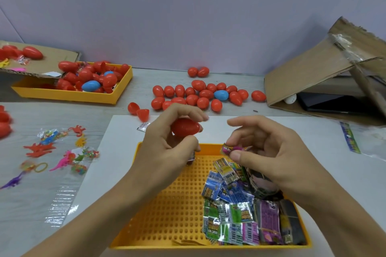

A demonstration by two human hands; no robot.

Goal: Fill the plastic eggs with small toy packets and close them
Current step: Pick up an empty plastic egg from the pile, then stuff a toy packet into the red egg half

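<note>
My left hand [169,142] holds a red plastic egg [184,127] between thumb and fingers above the far edge of a yellow perforated tray [167,210]. To its right, my right hand [269,152] pinches a small pink and green toy packet [228,149] between thumb and fingers. The two hands are a short gap apart. A heap of small foil toy packets [238,210] fills the right half of the tray. Two open red egg halves [139,111] lie on the table beyond the left hand.
Several closed red eggs and a blue one [221,95] lie at mid table. A yellow bin [71,94] of eggs sits far left, under a cardboard flap [52,54]. Loose plastic dinosaur toys [60,152] lie at left. A tipped cardboard box [325,73] stands far right.
</note>
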